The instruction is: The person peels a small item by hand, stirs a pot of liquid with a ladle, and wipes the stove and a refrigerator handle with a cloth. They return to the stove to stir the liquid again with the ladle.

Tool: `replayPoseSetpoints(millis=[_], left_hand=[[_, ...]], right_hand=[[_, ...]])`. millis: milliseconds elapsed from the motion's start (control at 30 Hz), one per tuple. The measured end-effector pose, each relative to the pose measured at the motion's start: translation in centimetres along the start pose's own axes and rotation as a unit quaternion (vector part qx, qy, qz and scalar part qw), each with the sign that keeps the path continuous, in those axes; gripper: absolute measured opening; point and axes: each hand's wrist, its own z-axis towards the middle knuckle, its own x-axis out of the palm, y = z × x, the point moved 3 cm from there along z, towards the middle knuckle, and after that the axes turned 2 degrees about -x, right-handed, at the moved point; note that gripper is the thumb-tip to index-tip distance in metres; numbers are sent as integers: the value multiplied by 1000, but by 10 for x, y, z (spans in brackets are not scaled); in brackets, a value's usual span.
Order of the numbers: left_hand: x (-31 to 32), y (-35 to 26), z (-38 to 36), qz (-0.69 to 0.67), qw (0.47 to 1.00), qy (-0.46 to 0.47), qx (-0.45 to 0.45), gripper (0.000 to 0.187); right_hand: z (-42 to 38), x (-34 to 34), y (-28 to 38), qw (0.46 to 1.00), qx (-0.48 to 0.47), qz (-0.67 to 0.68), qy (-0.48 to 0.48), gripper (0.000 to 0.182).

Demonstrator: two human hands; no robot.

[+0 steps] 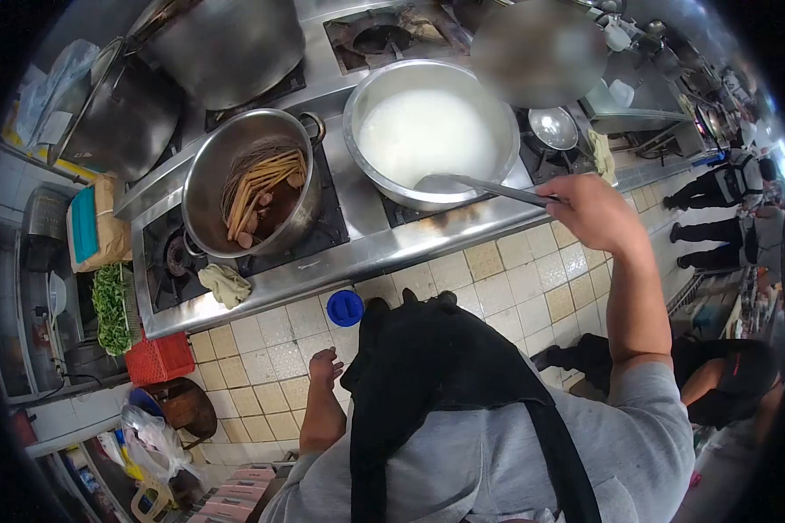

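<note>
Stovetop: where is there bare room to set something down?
Bare steel: a narrow strip between the stick-filled pot and the wide pan, and the front ledge from the cloth toward the ladle. Crowded: the back left, where big pots stand close.

Looks like a commercial kitchen: large steel pots (227, 57) upper left, gas burner (382, 40) top centre, tiled floor (519, 286) mid-frame.

One ladle (506, 191) — two cloths (226, 285), one red basket (160, 358)
</note>
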Motion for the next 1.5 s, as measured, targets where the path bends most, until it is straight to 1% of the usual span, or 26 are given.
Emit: replayPoseSetpoints(millis=[67, 100, 167, 200, 267, 300, 333, 500, 533, 567, 600, 767, 833, 967, 1033, 1067, 1100, 1167, 1267, 1300, 1367, 1400, 1467, 1500], left_hand=[[1, -4, 2, 5, 1000, 2, 7, 39], [1, -5, 2, 6, 1000, 11, 6, 40], [1, -8, 2, 6, 1000, 20, 5, 41], [0, -9, 2, 4, 1000, 22, 4, 42], [-2, -9, 1, 3, 1000, 25, 3, 42], [-2, -9, -1, -11, 1000, 9, 1, 36], [-4, -8, -1, -24, 1000, -7, 0, 30], [-20, -3, 4, -4, 1000, 1, -3, 31], [-22, -4, 5, 2, 1000, 7, -4, 33], [-24, -6, 4, 4, 1000, 8, -4, 33], [-26, -8, 2, 6, 1000, 8, -10, 34], [-38, -14, 5, -3, 1000, 3, -2, 35], [-42, -19, 9, -4, 1000, 3, -1, 34], [-49, -23, 18, 5, 1000, 6, 0, 32], [-51, -29, 16, 6, 1000, 0, -2, 30], [-53, -30, 19, 8, 1000, 3, -2, 30], [-55, -31, 23, 12, 1000, 8, -3, 30], [-58, -33, 26, 16, 1000, 13, -6, 30], [-61, -39, 27, 18, 1000, 8, 3, 29], [-62, -39, 30, 13, 1000, 9, 5, 28], [-62, -40, 34, 8, 1000, 11, 9, 27], [-62, -40, 36, 2, 1000, 7, 5, 27], [-62, -40, 36, -4, 1000, 3, 1, 27], [-61, -40, 35, -1, 1000, 6, 6, 27]], right_hand=[[6, 10, 12, 993, -38, -109, -37, 22], [10, 18, 16, 993, -37, -110, -37, 22], [21, 38, 27, 978, -65, -197, -33, 19], [27, 46, 33, 978, -65, -197, -34, 19], [37, 62, 45, 968, -101, -221, -65, 28], [43, 71, 49, 968, -99, -222, -66, 28], [51, 78, 52, 966, -86, -230, -77, 29], [92, 96, 43, 963, -41, -246, -102, 29], [100, 97, 38, 959, -39, -254, -122, 21], [108, 97, 32, 954, -37, -262, -143, 17], [114, 97, 25, 953, -30, -256, -156, 19], [127, 79, -11, 947, 30, -278, -158, 19], [120, 67, -24, 938, 62, -311, -141, 18], [94, 37, -32, 948, 77, -288, -112, 17], [77, 24, -26, 964, 95, -244, -40, 18], [69, 19, -27, 977, 102, -180, -48, 21], [63, 16, -25, 977, 104, -181, -49, 21], [46, 9, -12, 983, 107, -149, 2, 23], [29, 10, 23, 985, 93, -140, 29, 24], [26, 17, 29, 985, 94, -140, 29, 24], [24, 36, 38, 991, 51, -128, -5, 26], [25, 48, 43, 990, 50, -128, -5, 26], [32, 69, 53, 989, 57, -132, -44, 27], [39, 78, 53, 989, 57, -132, -45, 27]])
